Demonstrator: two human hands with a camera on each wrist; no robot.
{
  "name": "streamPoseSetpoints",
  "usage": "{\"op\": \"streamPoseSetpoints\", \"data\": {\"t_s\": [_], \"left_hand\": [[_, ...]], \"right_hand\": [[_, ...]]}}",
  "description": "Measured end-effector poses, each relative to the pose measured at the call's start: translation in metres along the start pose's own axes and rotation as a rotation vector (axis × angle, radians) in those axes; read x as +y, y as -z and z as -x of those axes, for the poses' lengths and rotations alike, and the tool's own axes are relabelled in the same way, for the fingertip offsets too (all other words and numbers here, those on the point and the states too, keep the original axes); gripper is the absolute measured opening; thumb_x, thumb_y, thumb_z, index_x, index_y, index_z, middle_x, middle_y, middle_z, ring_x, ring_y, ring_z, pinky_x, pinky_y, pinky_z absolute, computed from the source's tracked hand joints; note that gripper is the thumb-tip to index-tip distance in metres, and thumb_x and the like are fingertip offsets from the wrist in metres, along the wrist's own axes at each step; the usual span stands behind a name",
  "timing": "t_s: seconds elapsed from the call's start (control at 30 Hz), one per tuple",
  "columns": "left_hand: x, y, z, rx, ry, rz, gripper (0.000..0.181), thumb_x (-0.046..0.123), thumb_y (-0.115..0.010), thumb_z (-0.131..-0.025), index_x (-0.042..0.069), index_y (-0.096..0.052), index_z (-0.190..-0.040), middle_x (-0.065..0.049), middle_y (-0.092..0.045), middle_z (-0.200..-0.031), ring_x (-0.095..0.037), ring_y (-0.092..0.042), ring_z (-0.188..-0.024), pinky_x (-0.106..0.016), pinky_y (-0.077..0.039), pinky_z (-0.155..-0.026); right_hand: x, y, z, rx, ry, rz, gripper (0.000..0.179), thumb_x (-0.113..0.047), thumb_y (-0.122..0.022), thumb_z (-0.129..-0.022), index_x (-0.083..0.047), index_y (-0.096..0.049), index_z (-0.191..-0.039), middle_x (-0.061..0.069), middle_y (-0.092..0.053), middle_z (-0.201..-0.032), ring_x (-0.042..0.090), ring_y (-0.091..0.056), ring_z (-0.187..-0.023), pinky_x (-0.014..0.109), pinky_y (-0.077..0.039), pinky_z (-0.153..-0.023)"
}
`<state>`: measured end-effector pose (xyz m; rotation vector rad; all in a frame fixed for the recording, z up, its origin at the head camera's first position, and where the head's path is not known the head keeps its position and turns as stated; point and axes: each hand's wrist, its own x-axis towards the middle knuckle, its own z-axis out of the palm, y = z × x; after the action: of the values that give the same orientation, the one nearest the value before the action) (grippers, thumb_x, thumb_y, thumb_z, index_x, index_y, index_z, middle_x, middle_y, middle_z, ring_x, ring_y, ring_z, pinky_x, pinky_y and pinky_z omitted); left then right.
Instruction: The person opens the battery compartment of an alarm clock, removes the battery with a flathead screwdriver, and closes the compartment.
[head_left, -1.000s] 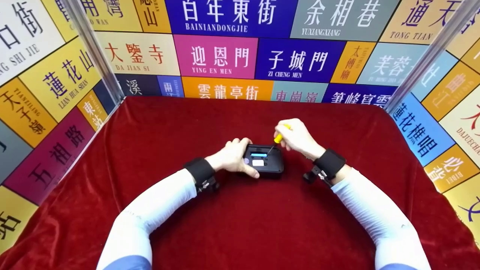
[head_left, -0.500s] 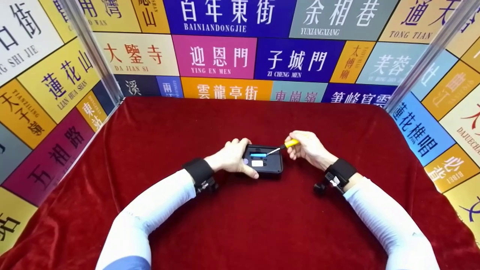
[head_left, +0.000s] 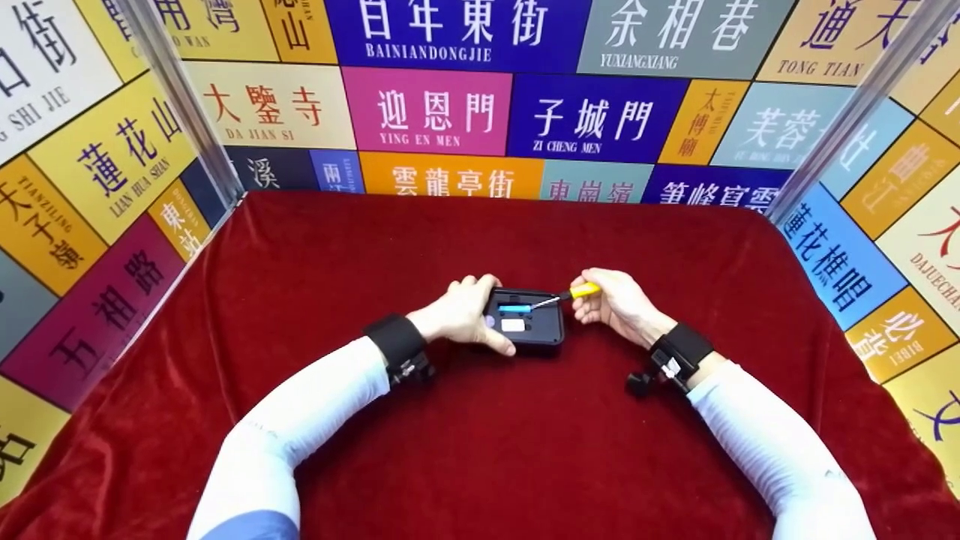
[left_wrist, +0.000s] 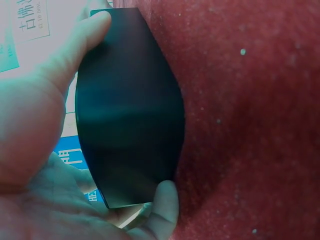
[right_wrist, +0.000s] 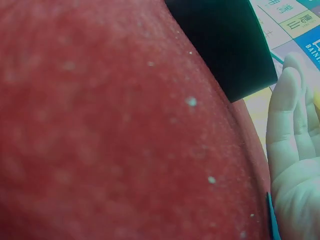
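A black box-shaped device lies on the red cloth with its recessed back facing up. Set in it are a blue battery and a white label. My left hand grips the device's left end between thumb and fingers; the left wrist view shows its plain dark side. In my right hand is a screwdriver with a yellow handle, held low and slanted. Its metal shaft reaches left over the device, the tip at the battery's right end. The right wrist view catches the fingers beside the device's corner.
Red velvet cloth covers the table. Behind and at both sides stand panels printed with place names. Clear upright posts mark the back corners.
My right hand has moved right and down, and the screwdriver has tilted from steep to nearly flat. The left hand and device have hardly moved.
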<state>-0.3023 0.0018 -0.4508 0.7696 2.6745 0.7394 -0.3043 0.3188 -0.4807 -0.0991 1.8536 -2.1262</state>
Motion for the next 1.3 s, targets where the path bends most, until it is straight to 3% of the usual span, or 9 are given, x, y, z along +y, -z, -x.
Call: {"op": "streamPoseSetpoints", "data": {"t_s": [0.43,0.6,0.67,0.83,0.93,1.0,1.13,1.2,1.3], "left_hand": [[-0.028,-0.021,-0.027,0.024,0.001,-0.015,0.115,0.062,-0.107,-0.061,0.016,-0.052,-0.151,-0.017,-0.064,-0.136,-0.038,-0.057,-0.123,-0.048,-0.055,-0.105],[-0.011,-0.009,-0.01,0.008,0.013,-0.016,0.11,0.053,-0.106,-0.067,0.01,-0.051,-0.152,-0.021,-0.063,-0.138,-0.043,-0.057,-0.126,-0.054,-0.055,-0.109],[-0.003,-0.004,-0.004,-0.001,0.018,-0.01,0.108,0.05,-0.106,-0.07,0.009,-0.05,-0.153,-0.023,-0.062,-0.14,-0.045,-0.057,-0.129,-0.055,-0.054,-0.113],[-0.005,-0.006,-0.006,0.004,0.008,-0.011,0.11,0.053,-0.106,-0.07,0.01,-0.05,-0.154,-0.023,-0.062,-0.14,-0.046,-0.056,-0.13,-0.052,-0.054,-0.113],[-0.006,-0.005,-0.005,0.012,-0.001,-0.004,0.11,0.054,-0.106,-0.069,0.01,-0.05,-0.154,-0.022,-0.062,-0.139,-0.044,-0.057,-0.129,-0.052,-0.054,-0.112],[-0.008,-0.006,-0.007,0.013,-0.007,0.005,0.111,0.054,-0.106,-0.068,0.01,-0.05,-0.153,-0.022,-0.063,-0.138,-0.044,-0.057,-0.128,-0.052,-0.054,-0.111],[-0.019,-0.015,-0.017,0.031,-0.005,-0.009,0.114,0.061,-0.106,-0.063,0.013,-0.051,-0.151,-0.019,-0.064,-0.134,-0.04,-0.057,-0.123,-0.049,-0.056,-0.105],[-0.02,-0.016,-0.02,0.025,0.012,-0.022,0.113,0.058,-0.107,-0.064,0.013,-0.051,-0.151,-0.02,-0.064,-0.136,-0.041,-0.057,-0.123,-0.05,-0.056,-0.105],[-0.026,-0.022,-0.027,0.031,0.017,-0.026,0.116,0.061,-0.107,-0.062,0.015,-0.051,-0.152,-0.019,-0.064,-0.137,-0.041,-0.057,-0.123,-0.049,-0.056,-0.104]], "right_hand": [[0.009,0.0,0.004,0.009,-0.013,-0.079,0.039,-0.022,-0.038,-0.122,-0.013,-0.072,-0.104,0.005,-0.082,-0.08,0.018,-0.083,-0.071,0.032,-0.069,-0.069],[0.009,-0.003,0.005,0.026,0.016,-0.063,0.041,-0.02,-0.037,-0.121,-0.012,-0.073,-0.102,0.004,-0.081,-0.079,0.018,-0.082,-0.07,0.032,-0.069,-0.068],[0.005,-0.008,0.005,0.06,0.048,-0.005,0.041,-0.02,-0.04,-0.12,-0.011,-0.074,-0.101,0.003,-0.079,-0.075,0.017,-0.08,-0.065,0.03,-0.066,-0.064],[-0.006,-0.023,0.002,0.23,0.202,0.209,0.034,-0.019,-0.054,-0.115,-0.007,-0.075,-0.091,-0.002,-0.072,-0.066,0.01,-0.068,-0.053,0.023,-0.054,-0.05],[-0.01,-0.035,-0.001,0.324,0.302,0.242,0.034,-0.014,-0.061,-0.112,-0.007,-0.076,-0.082,-0.006,-0.072,-0.066,0.008,-0.064,-0.054,0.021,-0.052,-0.053],[-0.014,-0.045,-0.002,0.342,0.336,0.178,0.039,-0.013,-0.063,-0.113,-0.008,-0.074,-0.076,-0.006,-0.074,-0.069,0.009,-0.067,-0.06,0.021,-0.055,-0.059],[-0.023,-0.066,-0.005,0.275,0.326,-0.094,0.05,-0.019,-0.056,-0.118,-0.012,-0.063,-0.068,-0.002,-0.071,-0.069,0.015,-0.067,-0.067,0.026,-0.059,-0.073],[-0.027,-0.077,-0.007,0.233,0.313,-0.207,0.055,-0.024,-0.05,-0.12,-0.016,-0.053,-0.065,-0.002,-0.062,-0.064,0.015,-0.058,-0.062,0.029,-0.053,-0.07],[-0.032,-0.092,-0.012,0.189,0.331,-0.261,0.056,-0.025,-0.044,-0.12,-0.02,-0.041,-0.064,-0.005,-0.045,-0.058,0.013,-0.042,-0.057,0.031,-0.042,-0.065]]}}
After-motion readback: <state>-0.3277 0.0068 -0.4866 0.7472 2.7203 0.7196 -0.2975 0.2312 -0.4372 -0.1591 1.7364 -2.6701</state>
